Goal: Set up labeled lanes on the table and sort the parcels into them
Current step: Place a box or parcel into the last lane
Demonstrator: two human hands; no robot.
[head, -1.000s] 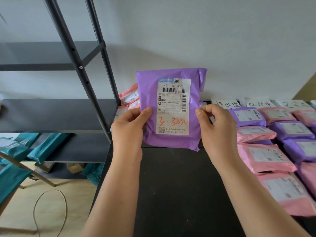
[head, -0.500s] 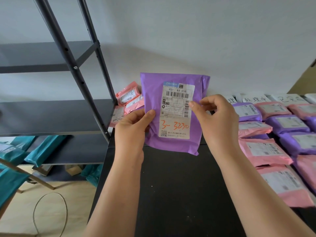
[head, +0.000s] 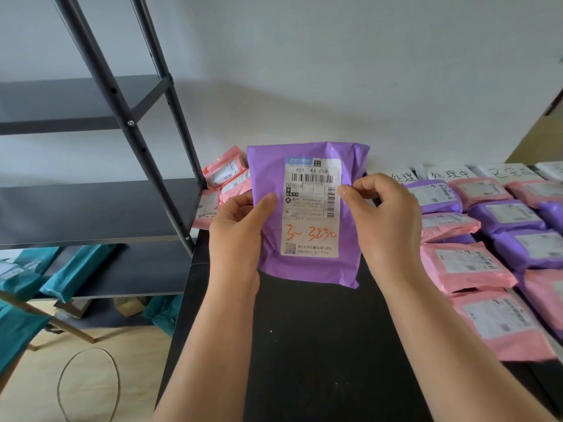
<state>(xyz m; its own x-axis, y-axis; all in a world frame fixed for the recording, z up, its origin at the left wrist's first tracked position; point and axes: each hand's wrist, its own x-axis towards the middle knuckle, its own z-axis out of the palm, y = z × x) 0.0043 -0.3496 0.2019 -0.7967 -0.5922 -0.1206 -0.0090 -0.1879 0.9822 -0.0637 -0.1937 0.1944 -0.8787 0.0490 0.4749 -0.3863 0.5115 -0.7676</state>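
Observation:
I hold a purple parcel [head: 307, 269] upright above the black table [head: 320, 345], its white shipping label with red handwriting facing me. My left hand [head: 237, 233] grips its left edge, thumb on the front. My right hand [head: 384, 220] pinches its right edge beside the barcode. White handwritten lane labels [head: 447, 173] stand along the table's back edge on the right. Below them lie rows of pink parcels [head: 463, 266] and purple parcels [head: 505, 216].
A small heap of pink parcels [head: 224, 184] lies at the table's back left corner. A dark metal shelf unit [head: 100, 208] stands left of the table. Teal parcels [head: 76, 269] lean beside and under it. A cable loop [head: 88, 388] lies on the wooden floor.
My right hand has slid up the parcel's right edge to beside the barcode. The parcel has tilted slightly and sits a little lower in view.

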